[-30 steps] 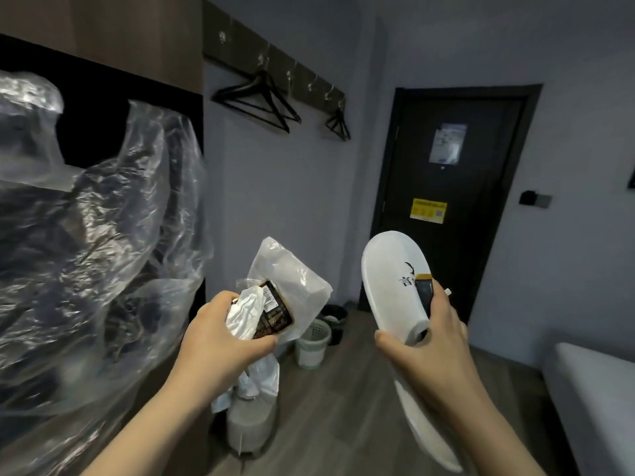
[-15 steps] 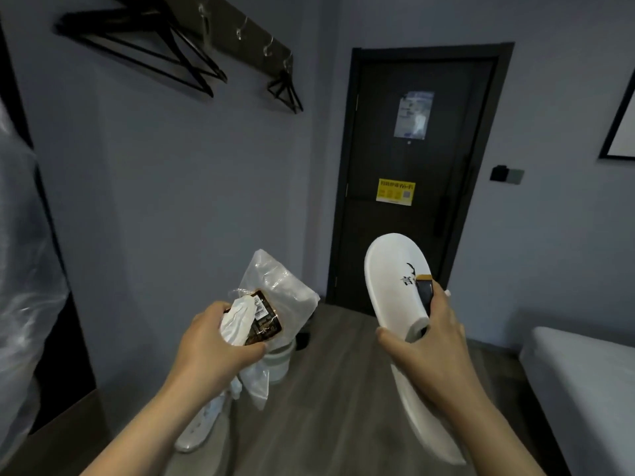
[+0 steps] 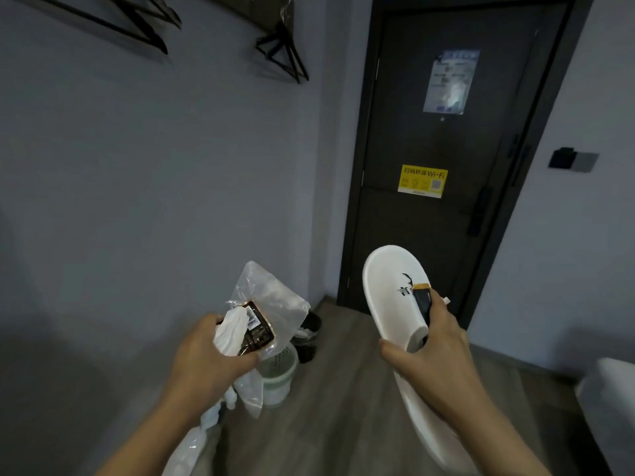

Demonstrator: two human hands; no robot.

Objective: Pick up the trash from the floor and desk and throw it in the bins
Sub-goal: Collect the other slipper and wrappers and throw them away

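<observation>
Person's two bare arms reached fwd in a dim room w/ grey walls. L hand (image 3: 209,359) was curled round a bundle of trash: a clear plastic bag (image 3: 271,300) sticking up above the fist and hanging down below it, a dark wrapper (image 3: 256,333) w/ a barcode label held against the bag by the thumb, and a crumpled white tissue (image 3: 230,333) tucked in beside the wrapper. R hand (image 3: 436,352) was wrapped round a white slipper (image 3: 391,290), toe pointing up, black mark on its top. That hand also pinched a small dark packet (image 3: 422,298) w/ an orange end against the slipper. More white ran down below that wrist; couldn't tell if it was a 2nd slipper. On the wood floor (image 3: 343,407), just beyond the L hand, stood a pale green bin (image 3: 280,379) w/ a perforated side, and a dark bin (image 3: 309,338) just behind it by the wall. A dark door (image 3: 446,235) stood straight ahead w/ a yellow Wi-Fi sticker (image 3: 422,180) on it. Black hangers (image 3: 285,53) hung on the wall, top left.
</observation>
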